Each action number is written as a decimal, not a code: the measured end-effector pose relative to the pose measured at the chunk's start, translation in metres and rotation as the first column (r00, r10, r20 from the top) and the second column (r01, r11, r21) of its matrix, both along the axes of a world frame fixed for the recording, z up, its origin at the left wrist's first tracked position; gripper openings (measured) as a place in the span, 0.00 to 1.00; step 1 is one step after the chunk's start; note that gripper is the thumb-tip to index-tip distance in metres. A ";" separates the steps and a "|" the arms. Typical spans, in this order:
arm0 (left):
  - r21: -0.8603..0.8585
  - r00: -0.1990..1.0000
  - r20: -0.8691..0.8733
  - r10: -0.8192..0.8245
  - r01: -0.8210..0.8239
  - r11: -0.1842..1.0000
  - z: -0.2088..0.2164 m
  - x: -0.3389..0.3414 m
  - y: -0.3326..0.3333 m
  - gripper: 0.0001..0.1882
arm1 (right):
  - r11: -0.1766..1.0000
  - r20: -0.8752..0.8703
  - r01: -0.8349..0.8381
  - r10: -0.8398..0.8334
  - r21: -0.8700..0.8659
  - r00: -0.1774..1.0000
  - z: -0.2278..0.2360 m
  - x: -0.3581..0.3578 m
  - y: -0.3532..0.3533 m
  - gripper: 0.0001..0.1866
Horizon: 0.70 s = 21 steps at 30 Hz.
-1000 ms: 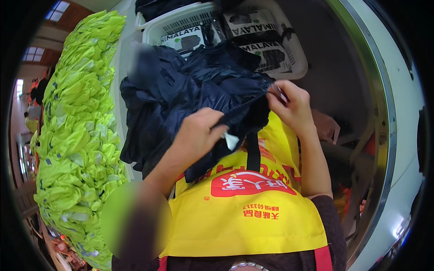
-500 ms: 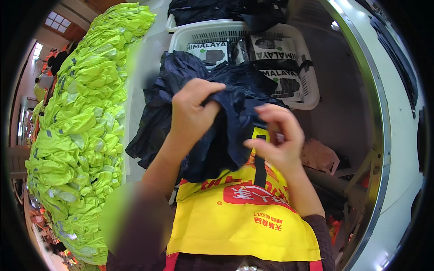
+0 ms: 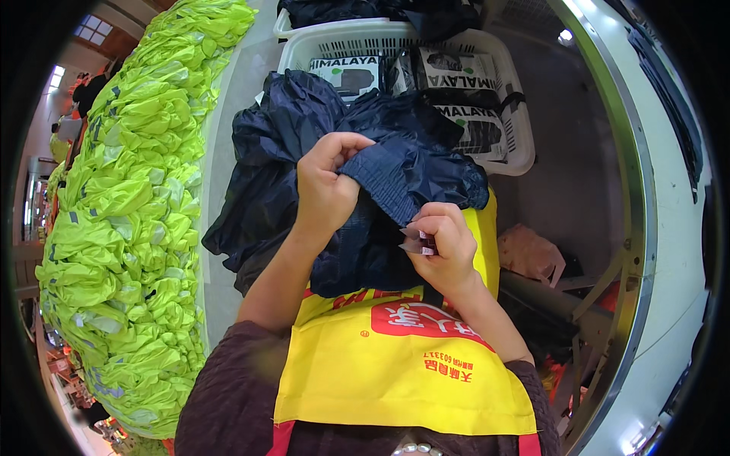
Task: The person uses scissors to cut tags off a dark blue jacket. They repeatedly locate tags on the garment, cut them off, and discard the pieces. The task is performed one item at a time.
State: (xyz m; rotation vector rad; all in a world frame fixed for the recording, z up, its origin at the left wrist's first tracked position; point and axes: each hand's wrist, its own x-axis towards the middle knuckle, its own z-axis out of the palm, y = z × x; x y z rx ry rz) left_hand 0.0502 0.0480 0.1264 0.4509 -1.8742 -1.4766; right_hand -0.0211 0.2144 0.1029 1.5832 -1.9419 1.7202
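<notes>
Head view: left hand (image 3: 327,186) and right hand (image 3: 447,247) pinch the navy garment (image 3: 395,171) between them, right also gripping snips (image 3: 412,247).

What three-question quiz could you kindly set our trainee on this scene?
1. Fill in: the left hand grips the gathered band of some dark ____ fabric.
2. Multiple choice: which holds the small pointed tool? A) left hand; B) right hand; C) neither.
3. True or false: the yellow-green pile lies on the person's right.

Key: 1. blue. 2. B. 3. False; it lies on the left.
</notes>
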 end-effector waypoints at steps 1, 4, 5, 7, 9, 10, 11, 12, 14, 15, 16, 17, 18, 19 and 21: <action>0.096 1.000 -0.021 -0.024 0.026 0.995 -0.003 -0.001 0.003 0.07 | 1.000 0.006 -0.006 0.006 -0.011 1.000 -0.001 0.002 0.000 0.16; 0.458 0.990 -0.129 -0.064 0.116 0.881 -0.007 -0.011 0.014 0.05 | 0.998 0.021 -0.009 0.010 -0.056 1.000 -0.003 0.006 -0.005 0.16; 0.619 0.982 -0.183 -0.050 0.155 0.770 -0.005 -0.017 0.024 0.06 | 0.997 0.028 -0.001 0.003 -0.071 1.000 -0.005 0.009 -0.006 0.17; 0.817 0.941 -0.313 -0.132 0.337 0.468 -0.013 -0.019 0.028 0.08 | 0.995 0.022 0.008 -0.006 -0.096 1.000 -0.012 0.012 -0.012 0.17; 0.872 0.903 -0.400 -0.156 0.428 0.237 -0.029 -0.019 0.027 0.10 | 0.997 0.033 -0.002 0.004 -0.082 0.999 -0.018 0.010 -0.014 0.17; 0.878 0.891 -0.427 -0.157 0.449 0.164 -0.034 -0.021 0.028 0.11 | 0.997 0.039 -0.006 0.009 -0.075 0.999 -0.019 0.010 -0.014 0.17; 0.859 0.864 -0.469 -0.180 0.494 0.133 -0.034 -0.021 0.028 0.11 | 0.998 0.109 -0.036 0.041 -0.052 0.993 -0.015 0.011 -0.012 0.14; 0.837 0.835 -0.511 -0.203 0.537 0.102 -0.032 -0.021 0.028 0.12 | 0.997 0.143 -0.071 0.076 -0.043 0.987 -0.013 0.008 -0.010 0.14; 0.818 0.806 -0.544 -0.232 0.571 0.065 -0.028 -0.022 0.029 0.12 | 0.990 0.213 -0.141 0.143 -0.026 0.966 -0.012 -0.001 -0.003 0.12; 0.823 0.809 -0.537 -0.241 0.564 0.060 -0.026 -0.022 0.030 0.12 | 0.995 0.224 -0.089 0.098 -0.050 0.970 -0.009 -0.005 -0.002 0.10; 0.828 0.810 -0.529 -0.251 0.558 0.056 -0.026 -0.023 0.030 0.12 | 0.998 0.224 -0.041 0.051 -0.049 0.973 0.000 -0.010 -0.001 0.10; 0.826 0.807 -0.546 -0.224 0.563 0.017 -0.027 -0.024 0.031 0.12 | 0.999 0.237 -0.017 0.028 -0.051 0.971 0.011 -0.014 -0.004 0.11; 0.806 0.778 -0.571 -0.262 0.592 0.000 -0.028 -0.025 0.032 0.12 | 0.999 0.248 0.013 0.000 -0.050 0.969 0.018 -0.019 -0.009 0.11; 0.785 0.745 -0.596 -0.300 0.619 -0.020 -0.029 -0.025 0.031 0.12 | 0.999 0.202 -0.021 0.025 -0.024 0.979 0.019 -0.023 -0.015 0.11; 0.773 0.743 -0.617 -0.259 0.634 -0.025 -0.035 -0.023 0.033 0.12 | 0.996 0.121 -0.088 0.083 0.032 0.989 0.020 -0.032 -0.027 0.12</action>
